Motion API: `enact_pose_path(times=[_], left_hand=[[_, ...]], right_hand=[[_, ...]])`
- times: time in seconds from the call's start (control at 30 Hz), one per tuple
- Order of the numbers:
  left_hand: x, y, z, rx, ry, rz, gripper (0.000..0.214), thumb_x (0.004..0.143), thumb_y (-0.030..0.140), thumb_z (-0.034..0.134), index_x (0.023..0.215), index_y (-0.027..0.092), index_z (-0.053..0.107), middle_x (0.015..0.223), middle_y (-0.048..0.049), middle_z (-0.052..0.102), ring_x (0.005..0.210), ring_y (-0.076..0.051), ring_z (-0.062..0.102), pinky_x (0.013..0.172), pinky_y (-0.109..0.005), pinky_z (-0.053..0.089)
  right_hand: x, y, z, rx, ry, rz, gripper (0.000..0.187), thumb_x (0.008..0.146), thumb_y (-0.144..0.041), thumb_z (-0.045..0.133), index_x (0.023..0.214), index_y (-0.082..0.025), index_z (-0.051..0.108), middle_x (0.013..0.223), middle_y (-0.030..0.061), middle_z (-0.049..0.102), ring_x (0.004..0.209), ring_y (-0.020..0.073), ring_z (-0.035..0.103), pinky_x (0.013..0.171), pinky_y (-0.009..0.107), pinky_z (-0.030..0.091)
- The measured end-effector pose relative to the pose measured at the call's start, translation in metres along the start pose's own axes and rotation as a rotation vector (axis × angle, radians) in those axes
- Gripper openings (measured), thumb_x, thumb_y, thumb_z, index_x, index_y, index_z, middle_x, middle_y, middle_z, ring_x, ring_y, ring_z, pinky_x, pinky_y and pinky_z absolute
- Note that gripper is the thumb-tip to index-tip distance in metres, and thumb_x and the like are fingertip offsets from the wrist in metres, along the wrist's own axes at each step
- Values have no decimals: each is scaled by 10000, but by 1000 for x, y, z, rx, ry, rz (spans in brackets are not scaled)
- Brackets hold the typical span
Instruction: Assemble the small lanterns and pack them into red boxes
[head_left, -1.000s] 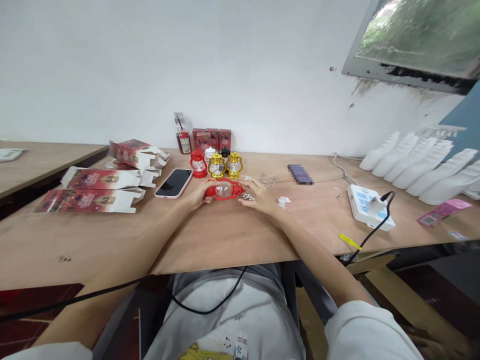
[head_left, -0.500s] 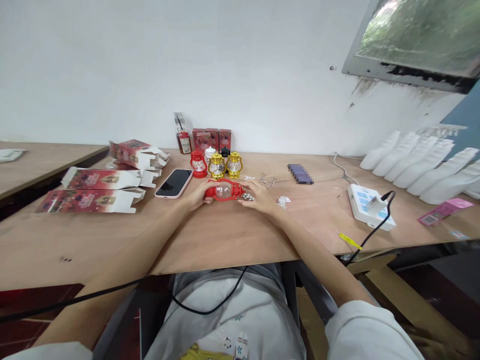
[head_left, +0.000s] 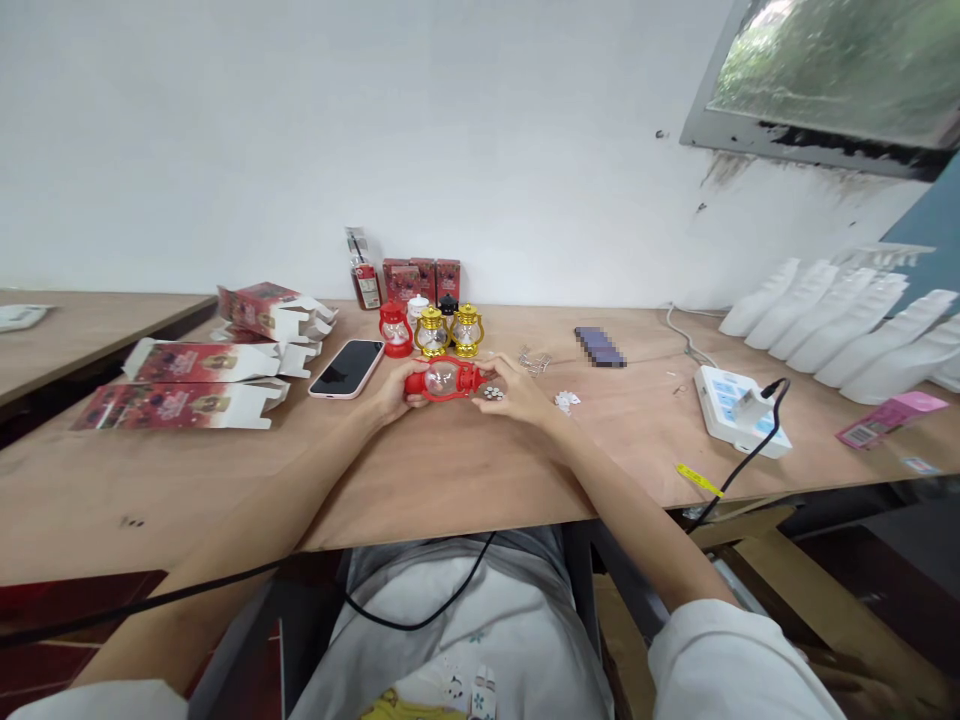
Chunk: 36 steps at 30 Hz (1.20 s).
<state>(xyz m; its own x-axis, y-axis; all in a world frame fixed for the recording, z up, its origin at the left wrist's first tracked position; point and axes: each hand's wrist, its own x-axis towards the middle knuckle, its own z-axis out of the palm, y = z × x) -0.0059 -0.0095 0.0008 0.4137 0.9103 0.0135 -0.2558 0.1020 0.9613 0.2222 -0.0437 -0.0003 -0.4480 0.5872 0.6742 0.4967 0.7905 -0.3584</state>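
A small red toy lantern (head_left: pixel 441 379) with a clear globe lies sideways between my hands, just above the table. My left hand (head_left: pixel 394 393) is closed round its base end. The fingers of my right hand (head_left: pixel 517 394) curve round its top end, index finger above and thumb below. Several round silver button cells (head_left: pixel 493 394) lie on the table, seen in the gap between my right thumb and index finger. Beyond my hands stand a red lantern (head_left: pixel 396 330), two gold lanterns (head_left: pixel 433 333), a white lantern (head_left: pixel 418 307) and a black lantern (head_left: pixel 448 305).
A phone (head_left: pixel 348 368) and flattened red boxes (head_left: pixel 187 360) lie left. Right of my hands are small metal pieces (head_left: pixel 535 362), white bits (head_left: pixel 567 401) and a blurred-out dark object (head_left: pixel 600 347). Further right are a power strip (head_left: pixel 731 410), its cable and a pink box (head_left: pixel 890 418).
The red lantern has shifted slightly left with my left hand. My right fingers are a little higher and still round its top end. The view has moved slightly.
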Motion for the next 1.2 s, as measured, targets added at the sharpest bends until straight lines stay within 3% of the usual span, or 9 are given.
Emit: enact_pose_path(times=[0.47, 0.7, 1.03, 1.2], left_hand=[[0, 4, 1, 3, 68, -54, 191, 615, 321, 544, 678, 146, 502, 507, -48, 598, 285, -18, 204, 328, -161, 101], [2, 6, -2, -15, 64, -7, 176, 621, 295, 574, 687, 169, 470, 442, 31, 485, 291, -19, 204, 330, -155, 86], [-5, 4, 7, -138, 27, -61, 200, 651, 321, 571, 739, 149, 519, 541, -10, 563, 309, -13, 207, 336, -163, 120], [-3, 4, 5, -107, 47, 6, 202, 653, 337, 565, 707, 156, 492, 503, 28, 495, 317, -13, 186, 337, -168, 112]], right_hand=[[2, 5, -3, -42, -64, -66, 431, 768, -306, 676, 1148, -168, 525, 1070, 94, 560, 944, 204, 598, 866, 381, 525], [5, 5, -5, -102, -107, -52, 420, 772, -299, 671, 1147, -170, 536, 1028, 90, 572, 956, 223, 603, 860, 394, 527], [4, 3, 0, 149, 4, 29, 469, 755, -398, 707, 1153, -196, 563, 1094, 80, 592, 937, 177, 633, 876, 371, 551], [1, 5, -2, 71, 2, 28, 482, 753, -358, 709, 1173, -179, 553, 1070, 79, 582, 888, 176, 629, 849, 371, 544]])
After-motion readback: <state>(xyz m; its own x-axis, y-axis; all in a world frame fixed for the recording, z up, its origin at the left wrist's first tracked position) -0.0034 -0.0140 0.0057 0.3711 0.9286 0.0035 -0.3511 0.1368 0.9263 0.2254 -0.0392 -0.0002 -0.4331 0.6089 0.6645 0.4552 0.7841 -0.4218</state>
